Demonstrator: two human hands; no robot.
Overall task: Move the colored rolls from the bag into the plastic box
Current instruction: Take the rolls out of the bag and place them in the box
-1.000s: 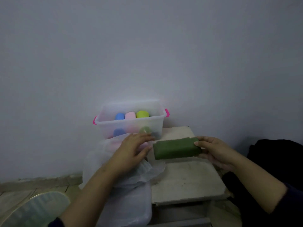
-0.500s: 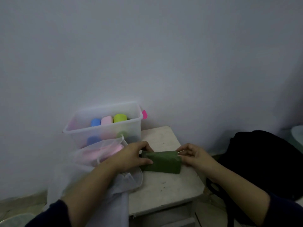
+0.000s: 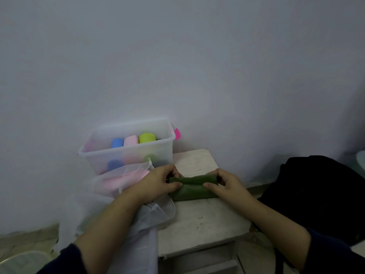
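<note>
Both hands grip a green roll (image 3: 192,189) on the counter (image 3: 201,220): left hand (image 3: 158,184) fingers clamp its left end, right hand (image 3: 225,184) fingers its right. The bag (image 3: 118,186) lies under the left wrist, and the plastic box (image 3: 130,153) stands just beyond the left fingers.

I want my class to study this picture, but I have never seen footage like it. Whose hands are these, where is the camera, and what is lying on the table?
There is no machine here: a person wears a camera on the head, looking forward and down at their own bare hands. The left hand and the right hand each grip one end of a dark green roll, which lies on a small pale table. Behind the left hand stands a clear plastic box holding a blue, a pink and a yellow-green roll, with more showing dimly through its wall. A see-through bag with something pink inside droops off the table's left edge. A black bag sits on the right.
</note>
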